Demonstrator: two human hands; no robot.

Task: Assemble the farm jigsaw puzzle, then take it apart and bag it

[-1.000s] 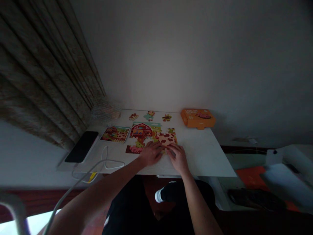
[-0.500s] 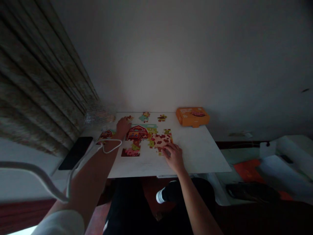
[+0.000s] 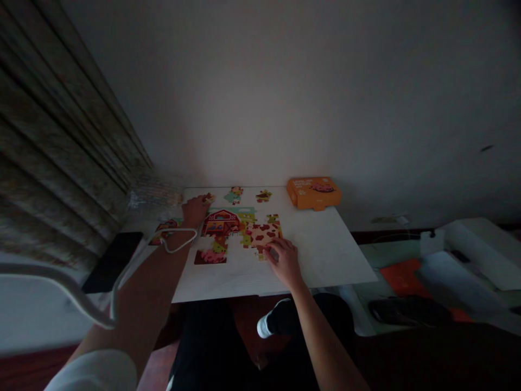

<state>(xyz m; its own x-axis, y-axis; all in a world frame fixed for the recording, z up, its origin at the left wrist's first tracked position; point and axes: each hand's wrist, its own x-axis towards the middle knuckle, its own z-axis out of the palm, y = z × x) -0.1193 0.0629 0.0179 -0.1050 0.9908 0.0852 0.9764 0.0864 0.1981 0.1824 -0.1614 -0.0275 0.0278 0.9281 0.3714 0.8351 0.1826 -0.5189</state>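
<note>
Left hand (image 3: 194,210) is out at the far-left loose piece (image 3: 209,198), near the back of the worktop (image 3: 325,250); fingers at its left side, too dim to tell if they're clamped on it or just touching. Right hand (image 3: 285,258) is at the lower right of the cow section (image 3: 265,234), fingers bent; can't tell if they pinch anything. For a clean pick I'd take the loose piece by opposite edges, lift rather than drag, as the barn section (image 3: 222,222) sits just in front of it. Right hand should press lightly, flat, so the cow section doesn't shift. Bare gap between that and the pig section (image 3: 210,256). Two more loose pieces lie along the back: a teal one (image 3: 233,195) and a yellow-brown one (image 3: 264,196). Orange box (image 3: 314,193) is back right, clear of both hands. Main nuisance: the white cable (image 3: 61,279) crosses in front of the left forearm, could snag. Forearm also covers part of the picture card (image 3: 165,225). Phone (image 3: 114,260) is left of it, crinkly plastic wrap (image 3: 157,195) behind.
</note>
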